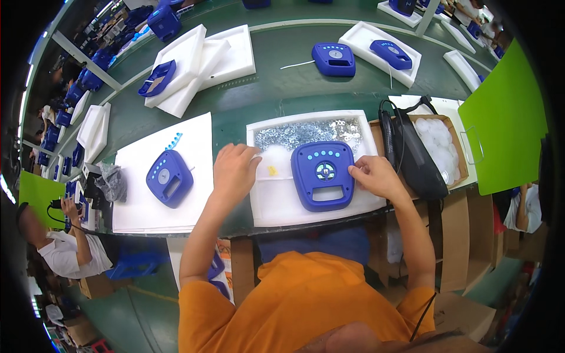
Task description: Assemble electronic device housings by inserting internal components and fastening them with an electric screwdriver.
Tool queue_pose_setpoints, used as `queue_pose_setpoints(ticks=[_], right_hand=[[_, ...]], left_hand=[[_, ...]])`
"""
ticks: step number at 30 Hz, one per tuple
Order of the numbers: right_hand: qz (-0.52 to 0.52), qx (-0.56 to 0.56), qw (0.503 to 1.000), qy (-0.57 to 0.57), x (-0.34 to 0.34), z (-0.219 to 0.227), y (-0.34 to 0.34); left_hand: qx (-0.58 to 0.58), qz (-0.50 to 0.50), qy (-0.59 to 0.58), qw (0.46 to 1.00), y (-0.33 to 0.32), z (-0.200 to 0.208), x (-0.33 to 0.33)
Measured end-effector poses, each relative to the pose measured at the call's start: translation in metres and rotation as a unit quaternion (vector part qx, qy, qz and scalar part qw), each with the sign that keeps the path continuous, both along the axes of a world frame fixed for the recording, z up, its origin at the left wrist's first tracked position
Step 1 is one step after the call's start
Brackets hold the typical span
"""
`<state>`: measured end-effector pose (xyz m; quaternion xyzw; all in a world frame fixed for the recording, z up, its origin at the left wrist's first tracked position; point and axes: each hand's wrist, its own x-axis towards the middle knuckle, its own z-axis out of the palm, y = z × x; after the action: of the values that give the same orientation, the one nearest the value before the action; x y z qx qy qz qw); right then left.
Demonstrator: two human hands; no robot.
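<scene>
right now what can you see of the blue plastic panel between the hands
The blue plastic panel with rounded corners lies flat on a white foam tray. It shows a row of small light dots near its top, a round centre part and a slot-shaped handle cutout below. The right hand touches its right edge; the left hand rests on the tray beside it.

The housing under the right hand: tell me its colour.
Blue housing, with a row of lighter blue dots along its top; the head view shows it, right hand at its edge.

Left hand [234, 169]: palm down, fingers loosely curled, forearm bare, reaching forward. Right hand [373, 175]: fingertips pinched together, wrist bent inward, forearm bare.
</scene>
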<state>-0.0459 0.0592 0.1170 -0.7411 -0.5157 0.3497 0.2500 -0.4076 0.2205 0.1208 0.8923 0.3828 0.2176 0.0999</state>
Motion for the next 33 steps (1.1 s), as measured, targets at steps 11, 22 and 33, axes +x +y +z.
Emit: queue_pose_setpoints(ticks=[11, 22, 33], right_hand=[[-0.034, 0.106, 0.981, -0.161, -0.007, 0.026, -0.021], [-0.144, 0.215, 0.963, -0.068, 0.068, 0.022, -0.026], [-0.129, 0.205, 0.861, -0.448, 0.220, -0.032, -0.005]], left_hand=[[0.206, -0.072, 0.100, 0.971, 0.040, -0.037, 0.035], [0.258, -0.120, 0.217, 0.934, 0.037, -0.020, 0.040], [0.264, -0.097, 0.102, 0.954, 0.045, -0.008, 0.048]])
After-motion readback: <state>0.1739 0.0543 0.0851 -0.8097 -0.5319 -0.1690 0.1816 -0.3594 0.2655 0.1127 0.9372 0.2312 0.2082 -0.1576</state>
